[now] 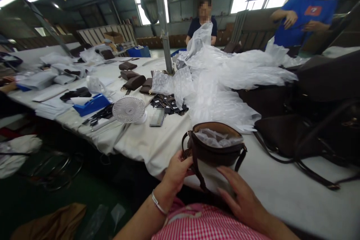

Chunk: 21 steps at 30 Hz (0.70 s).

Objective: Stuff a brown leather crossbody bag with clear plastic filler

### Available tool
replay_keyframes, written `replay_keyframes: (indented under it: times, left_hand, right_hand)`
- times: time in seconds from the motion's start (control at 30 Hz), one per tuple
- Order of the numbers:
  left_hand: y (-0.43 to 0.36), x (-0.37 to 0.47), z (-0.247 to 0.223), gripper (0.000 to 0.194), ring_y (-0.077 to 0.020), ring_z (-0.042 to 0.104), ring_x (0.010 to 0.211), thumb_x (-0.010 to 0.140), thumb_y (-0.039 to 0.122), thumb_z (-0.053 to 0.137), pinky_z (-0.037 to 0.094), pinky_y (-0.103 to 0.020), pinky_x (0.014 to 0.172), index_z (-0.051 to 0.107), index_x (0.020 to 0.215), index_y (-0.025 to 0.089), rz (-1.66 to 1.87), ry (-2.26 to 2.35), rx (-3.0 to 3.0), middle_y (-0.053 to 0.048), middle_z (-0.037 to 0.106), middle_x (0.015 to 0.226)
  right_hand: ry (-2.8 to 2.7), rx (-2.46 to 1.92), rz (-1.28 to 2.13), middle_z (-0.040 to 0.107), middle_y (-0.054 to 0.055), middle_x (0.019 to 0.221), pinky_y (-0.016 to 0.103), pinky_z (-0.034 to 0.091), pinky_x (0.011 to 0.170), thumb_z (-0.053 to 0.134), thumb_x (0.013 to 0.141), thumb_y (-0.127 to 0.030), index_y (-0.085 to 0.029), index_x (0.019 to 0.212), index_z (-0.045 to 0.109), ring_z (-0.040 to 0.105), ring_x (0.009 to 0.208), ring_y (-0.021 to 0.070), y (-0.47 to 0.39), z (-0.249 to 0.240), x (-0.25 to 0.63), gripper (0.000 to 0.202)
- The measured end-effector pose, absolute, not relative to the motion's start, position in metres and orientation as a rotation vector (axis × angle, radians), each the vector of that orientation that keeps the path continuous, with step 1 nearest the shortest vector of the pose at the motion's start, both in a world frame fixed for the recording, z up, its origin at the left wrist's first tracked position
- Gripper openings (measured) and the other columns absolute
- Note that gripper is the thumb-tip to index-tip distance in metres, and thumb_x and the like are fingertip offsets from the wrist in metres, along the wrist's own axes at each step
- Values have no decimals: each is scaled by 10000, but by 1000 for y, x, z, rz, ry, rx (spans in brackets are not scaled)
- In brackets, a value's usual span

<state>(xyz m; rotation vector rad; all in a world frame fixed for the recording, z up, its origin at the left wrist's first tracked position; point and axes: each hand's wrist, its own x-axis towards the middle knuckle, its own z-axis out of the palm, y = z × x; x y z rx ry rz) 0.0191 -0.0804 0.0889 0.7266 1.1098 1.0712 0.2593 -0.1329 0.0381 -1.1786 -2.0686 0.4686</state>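
"So, in the head view, where to look for the bag?"

"Just right of centre in the lower half of the frame. A dark-brown and pale bag [216, 155], roughly upright, mouth upward, with crinkled clear filling [215, 138] inside. Held at the near edge of the desk [284, 183]. Impossible to tell whether resting on it or lifted clear, with the base hidden."

"And the grip on the left?"

"Clamped, by the look of it, on the dark strap [186, 152] at the bag's left side. Exact fingertip contact hard to make out, with the left hand [177, 170] low and to the left of the bag, silver bracelet [159, 203] at the wrist."

"On the right?"

"Apart, not clamped. Fingers of the right hand [244, 193] spread, laid against the pale lower front, slightly blurred. Coming in from the lower right of the frame."

"Long axis of the mouth?"

"Running left to right, dipping a little toward the right. Left end nearer to the left hand, beside the clamped strap; right end above the open right hand, with a short drop between rim and fingers."

"Anything close by?"

"Beyond the bag, a heap of clear plastic wrapping [213, 90]. Toward the right edge of the frame, dark bags [289, 135] with loose straps. Left of centre, a white fan [128, 109] and, nearer the middle, black tags [168, 103]. Across the desk, upper centre, a person in a dark top [192, 28]."
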Motion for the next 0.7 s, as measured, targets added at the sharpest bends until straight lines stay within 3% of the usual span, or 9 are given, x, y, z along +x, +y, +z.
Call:
replay_keyframes:
  times: [0.1, 0.17, 0.27, 0.37, 0.53, 0.63, 0.7]
  left_hand:
    - [-95, 14, 102, 532, -202, 658, 821, 727, 353, 817, 580, -351, 703, 587, 1167, 164, 1140, 990, 697, -102, 686, 1019]
    - [-104, 8, 109, 543, -208, 665, 855, 746, 325, 806, 584, -354, 725, 564, 1205, 165, 1199, 941, 684, -112, 680, 1044]
    - [-114, -3, 118, 504, -215, 668, 910, 792, 313, 768, 580, -334, 740, 547, 1216, 153, 1299, 911, 662, -117, 677, 1033]
    - [-121, -14, 127, 519, -241, 676, 989, 821, 307, 742, 579, -333, 761, 512, 1265, 168, 1408, 905, 729, -126, 679, 1071]
    - [-125, -33, 138, 612, -279, 583, 1242, 902, 249, 628, 538, -421, 961, 379, 1461, 242, 1541, 812, 1371, -159, 583, 1351]
    - [-119, -36, 150, 712, -300, 504, 1330, 862, 192, 649, 499, -458, 1033, 355, 1507, 254, 1554, 889, 1879, -158, 506, 1448]
    - [-111, -32, 166, 734, -319, 459, 1365, 819, 201, 702, 450, -485, 1092, 400, 1488, 224, 1577, 924, 2141, -162, 483, 1469]
  right_hand:
    - [-2059, -1254, 958, 694, 142, 1193, 465, 544, 944, 662, 816, -347, -183, 1476, 424, 673, 1071, 295, -136, 32, 232, 720]
    - [-2047, -1246, 1190, 729, 82, 972, 387, 554, 830, 618, 833, -317, -177, 1367, 535, 687, 875, 241, -138, 41, 218, 558]
    - [-2008, -1194, 1419, 677, 37, 819, 301, 498, 678, 555, 884, -323, -177, 1021, 673, 615, 728, 185, -143, 76, 204, 232]
    - [-1914, -1095, 1592, 643, 25, 815, 277, 459, 650, 556, 902, -390, -176, 947, 668, 571, 717, 168, -148, 116, 197, 245]
    - [-2008, -908, 1408, 638, 26, 847, 281, 447, 699, 689, 822, -425, -186, 959, 678, 560, 785, 184, -148, 166, 196, 276]
    - [-2061, -857, 1133, 571, 8, 710, 262, 408, 627, 635, 894, -399, -176, 814, 656, 511, 669, 142, -141, 193, 198, 238]
    - [-2015, -783, 1139, 519, -9, 633, 251, 376, 565, 580, 944, -419, -173, 819, 652, 469, 588, 118, -133, 213, 198, 285]
